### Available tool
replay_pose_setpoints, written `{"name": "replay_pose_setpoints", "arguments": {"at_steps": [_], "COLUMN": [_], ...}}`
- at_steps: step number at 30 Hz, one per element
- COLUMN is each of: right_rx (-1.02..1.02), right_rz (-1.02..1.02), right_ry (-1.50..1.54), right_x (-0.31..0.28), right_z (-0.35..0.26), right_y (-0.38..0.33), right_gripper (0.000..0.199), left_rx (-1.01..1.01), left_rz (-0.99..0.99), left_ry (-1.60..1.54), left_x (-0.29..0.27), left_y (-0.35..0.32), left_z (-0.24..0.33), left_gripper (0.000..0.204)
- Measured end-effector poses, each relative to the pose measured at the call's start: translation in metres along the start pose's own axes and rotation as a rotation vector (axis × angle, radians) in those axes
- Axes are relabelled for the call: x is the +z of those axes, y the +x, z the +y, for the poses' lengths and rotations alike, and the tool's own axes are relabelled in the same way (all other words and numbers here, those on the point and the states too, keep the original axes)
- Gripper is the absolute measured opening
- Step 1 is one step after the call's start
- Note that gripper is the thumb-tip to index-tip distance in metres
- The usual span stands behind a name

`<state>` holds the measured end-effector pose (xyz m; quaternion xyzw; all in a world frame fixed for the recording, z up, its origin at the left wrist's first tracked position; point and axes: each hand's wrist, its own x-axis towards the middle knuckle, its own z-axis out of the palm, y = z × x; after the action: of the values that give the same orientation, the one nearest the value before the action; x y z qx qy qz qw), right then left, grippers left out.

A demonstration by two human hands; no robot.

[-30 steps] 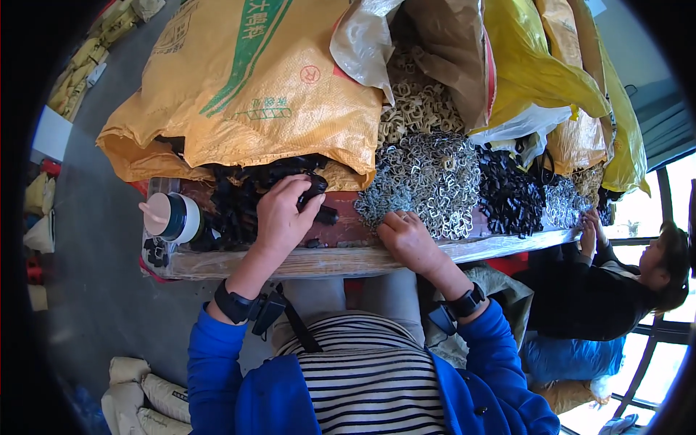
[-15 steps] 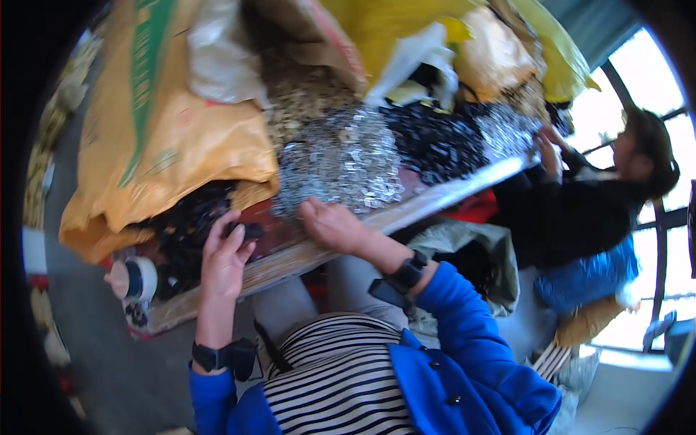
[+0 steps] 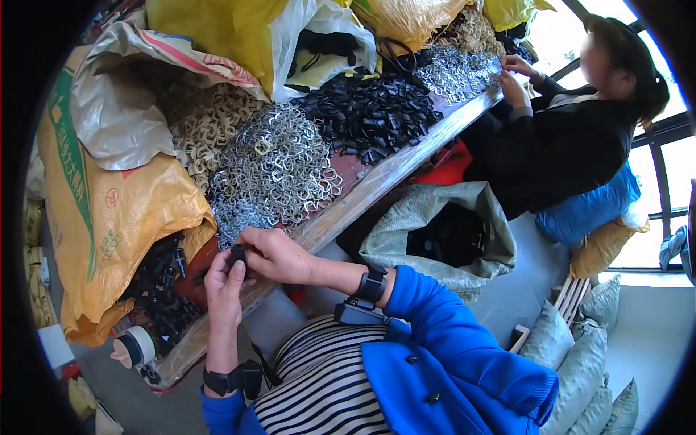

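Observation:
My left hand (image 3: 223, 288) and my right hand (image 3: 272, 254) meet at the near edge of a wooden workbench (image 3: 377, 183). Between their fingers they pinch a small black plastic part (image 3: 237, 254). Just beyond them lies a heap of silver metal buckles (image 3: 275, 170). A pile of black plastic pieces (image 3: 163, 290) sits left of my left hand, under a yellow woven sack (image 3: 109, 217). Both wrists wear black bands, and my sleeves are blue.
More heaps cover the bench: black parts (image 3: 370, 112), pale buckles (image 3: 199, 119) and silver ones (image 3: 457, 69). Another person in black (image 3: 565, 138) works at the far right end. A grey sack of black parts (image 3: 442, 232) stands on the floor. A tape roll (image 3: 138, 346) sits at the bench corner.
My left hand has left the black pile and joined my right hand at the bench edge, now holding a small black part. The view has swung right, showing more of the other person.

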<state>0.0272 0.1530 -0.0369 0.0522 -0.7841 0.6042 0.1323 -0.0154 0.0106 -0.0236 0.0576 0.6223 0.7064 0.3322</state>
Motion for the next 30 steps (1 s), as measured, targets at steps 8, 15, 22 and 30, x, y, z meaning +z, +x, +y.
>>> {"name": "replay_pose_setpoints", "arguments": {"at_steps": [8,15,22,30], "right_rx": [0.079,0.031,0.262,0.437], "right_rz": [0.009,-0.012,-0.168,-0.284], "right_ry": [0.200,0.295,0.466,0.467], "right_x": [0.006,0.025,0.020,0.006], "right_z": [-0.019,-0.020,-0.014,-0.018], "right_y": [-0.003,-0.014,-0.005,0.028], "right_gripper": [0.018,0.021,0.020,0.017], "left_rx": [0.049,0.295,0.485,0.497], "left_rz": [-0.029,0.047,0.106,0.173], "left_ry": [-0.151,0.035,0.379,0.390], "left_x": [-0.002,-0.014,-0.016,-0.019], "left_y": [-0.009,-0.024,-0.017,0.002], "left_z": [-0.001,-0.012,0.001,0.007], "left_gripper": [0.033,0.024,0.010,0.010]}}
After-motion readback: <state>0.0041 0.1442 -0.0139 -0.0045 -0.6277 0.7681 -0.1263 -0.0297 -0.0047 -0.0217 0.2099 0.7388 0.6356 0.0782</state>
